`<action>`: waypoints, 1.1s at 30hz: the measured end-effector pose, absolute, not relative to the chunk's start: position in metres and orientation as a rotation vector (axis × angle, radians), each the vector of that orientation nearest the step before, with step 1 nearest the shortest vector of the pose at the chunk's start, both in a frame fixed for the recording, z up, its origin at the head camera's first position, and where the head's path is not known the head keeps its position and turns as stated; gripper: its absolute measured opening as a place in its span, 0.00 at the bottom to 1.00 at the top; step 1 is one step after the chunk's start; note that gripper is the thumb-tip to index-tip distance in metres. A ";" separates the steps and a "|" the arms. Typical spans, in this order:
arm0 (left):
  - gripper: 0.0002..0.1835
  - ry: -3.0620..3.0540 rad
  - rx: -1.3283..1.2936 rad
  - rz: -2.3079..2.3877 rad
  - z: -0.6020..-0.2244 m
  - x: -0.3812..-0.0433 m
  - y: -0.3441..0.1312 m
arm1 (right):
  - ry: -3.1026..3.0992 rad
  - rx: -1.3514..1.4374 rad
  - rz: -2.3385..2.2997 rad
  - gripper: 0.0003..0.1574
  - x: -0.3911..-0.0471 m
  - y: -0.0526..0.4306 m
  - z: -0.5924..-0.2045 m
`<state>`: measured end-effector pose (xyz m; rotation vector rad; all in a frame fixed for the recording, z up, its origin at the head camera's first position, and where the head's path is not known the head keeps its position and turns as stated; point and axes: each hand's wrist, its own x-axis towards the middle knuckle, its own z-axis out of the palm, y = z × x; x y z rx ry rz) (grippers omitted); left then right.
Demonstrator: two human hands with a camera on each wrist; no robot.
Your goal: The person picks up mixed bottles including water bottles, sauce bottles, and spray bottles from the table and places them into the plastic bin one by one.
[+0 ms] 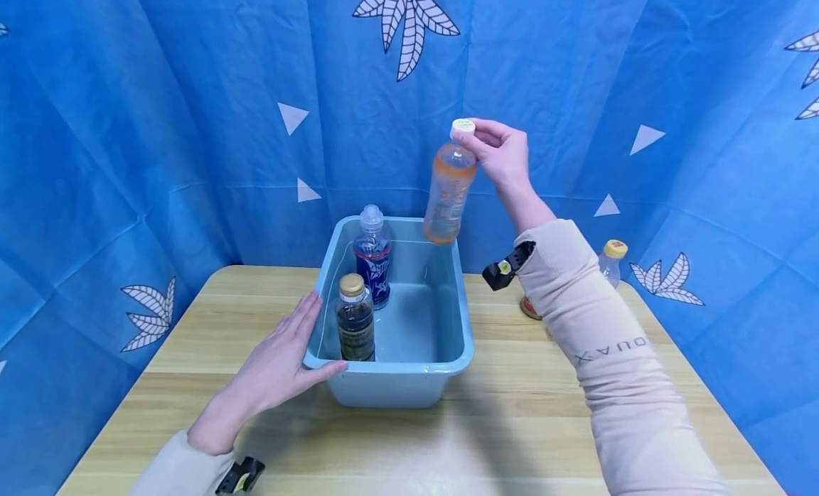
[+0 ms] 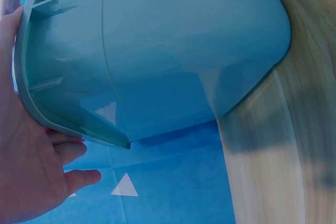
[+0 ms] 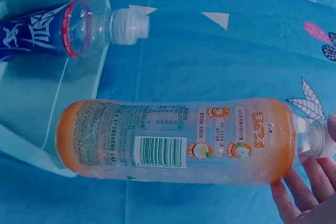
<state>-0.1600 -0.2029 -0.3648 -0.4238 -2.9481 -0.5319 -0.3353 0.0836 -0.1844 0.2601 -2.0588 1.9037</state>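
A clear plastic bottle with an orange-edged label (image 1: 451,190) hangs, slightly tilted, over the back right corner of a light blue plastic tub (image 1: 416,382). My right hand (image 1: 499,151) pinches it at the neck, just under the white cap; the barcode side shows in the right wrist view. My left hand (image 1: 281,361) rests on the tub's near left corner, fingers stretched along the left rim and thumb on the front rim. Inside the tub stand a blue-labelled bottle (image 1: 374,265) with a clear cap and a dark-labelled bottle (image 1: 355,329) with a gold cap.
Right of the tub, partly behind the right sleeve, a yellow-capped bottle (image 1: 614,253) stands at the table's back right. A reddish round lid (image 1: 530,308) shows beside the sleeve. Blue patterned cloth (image 1: 224,126) hangs behind the wooden table (image 1: 512,425).
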 end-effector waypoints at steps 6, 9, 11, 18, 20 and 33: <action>0.57 -2.944 -0.428 -0.532 -0.366 -0.160 -0.203 | -2.079 0.236 1.928 0.24 -0.343 0.074 -0.193; 0.57 -2.940 -0.431 -0.533 -0.366 -0.160 -0.203 | -2.062 0.229 1.964 0.26 -0.400 0.079 -0.221; 0.57 -2.939 -0.431 -0.536 -0.366 -0.161 -0.203 | -2.047 0.232 1.980 0.28 -0.456 0.085 -0.250; 0.57 -2.949 -0.429 -0.543 -0.367 -0.161 -0.204 | -2.046 0.215 1.925 0.32 -0.545 0.084 -0.310; 0.57 -2.952 -0.426 -0.545 -0.367 -0.161 -0.204 | -2.103 0.133 1.939 0.30 -0.503 0.075 -0.291; 0.58 -2.956 -0.417 -0.557 -0.368 -0.161 -0.206 | -2.114 0.004 1.873 0.25 -0.383 0.044 -0.264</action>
